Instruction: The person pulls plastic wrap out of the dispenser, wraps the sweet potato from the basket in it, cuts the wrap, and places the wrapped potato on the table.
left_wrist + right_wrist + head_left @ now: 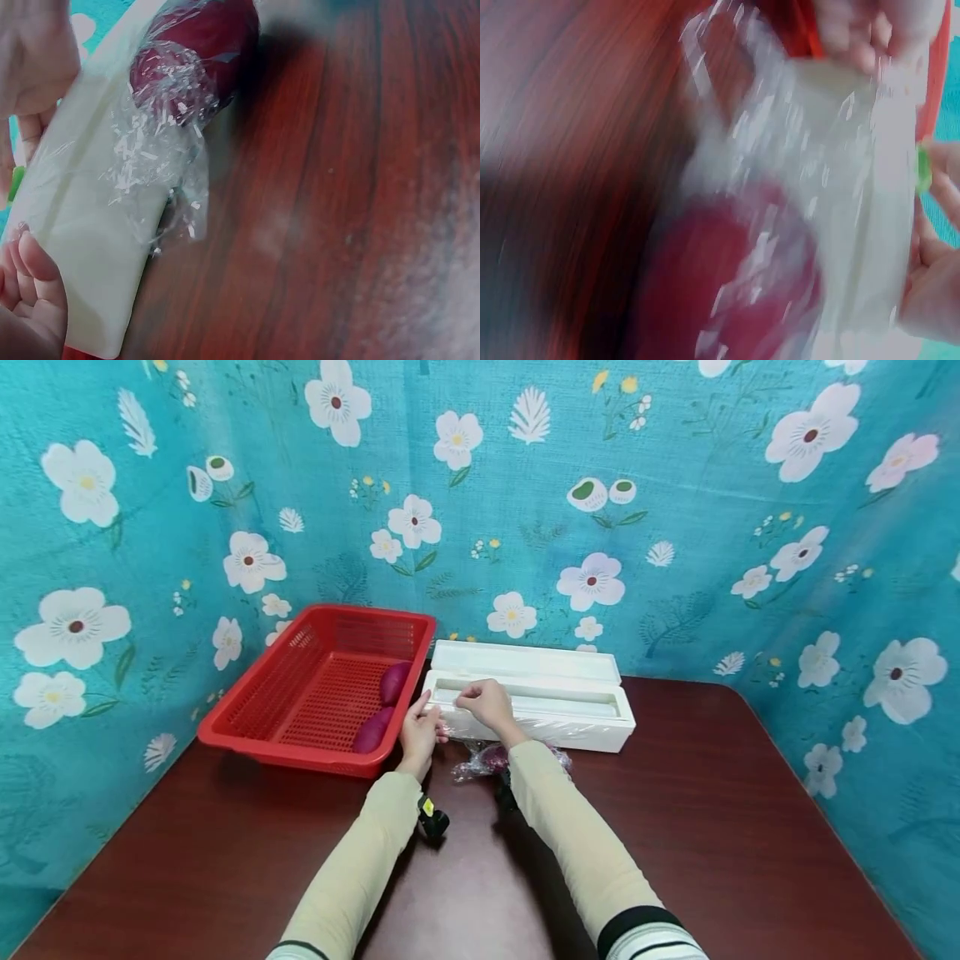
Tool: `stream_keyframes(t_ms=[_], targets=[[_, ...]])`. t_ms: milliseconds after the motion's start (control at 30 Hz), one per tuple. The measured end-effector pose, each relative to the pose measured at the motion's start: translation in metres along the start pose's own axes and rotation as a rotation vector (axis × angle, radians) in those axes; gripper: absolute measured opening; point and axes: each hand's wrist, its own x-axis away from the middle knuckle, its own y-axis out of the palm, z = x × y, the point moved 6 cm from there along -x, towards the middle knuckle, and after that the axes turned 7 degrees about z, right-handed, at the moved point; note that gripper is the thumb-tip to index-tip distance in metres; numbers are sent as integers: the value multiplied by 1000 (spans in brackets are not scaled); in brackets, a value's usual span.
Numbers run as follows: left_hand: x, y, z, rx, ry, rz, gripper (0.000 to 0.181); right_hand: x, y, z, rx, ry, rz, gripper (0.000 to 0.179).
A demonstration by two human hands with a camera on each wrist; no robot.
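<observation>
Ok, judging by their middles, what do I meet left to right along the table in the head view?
Red basket, two purple items inside it, left hand, right hand, white box.

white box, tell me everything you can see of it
The white box is long and narrow, with smooth walls that look like card or plastic. It lies lengthwise toward the back of the table, right of the red basket, its lid flipped open toward the curtain and a pale roll inside. Clear film covers much of its front. The right hand pinches a green piece at its top; the left hand is at its left end, contact unclear.
</observation>
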Motion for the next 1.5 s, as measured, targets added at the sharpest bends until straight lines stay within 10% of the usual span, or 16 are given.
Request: stream_keyframes(t_ms=[400,700,1067,1500], targets=[[1,5,9,-102,82,-32,39,3,-5,8,39,-146,10,11],[2,11,12,-272,220,114,30,7,-7,9,56,-166,67,16],[-1,12,12,-405,271,1,22,5,-8,9,36,-171,55,15],[5,16,14,-485,306,53,9,9,-20,13,5,-166,44,8]])
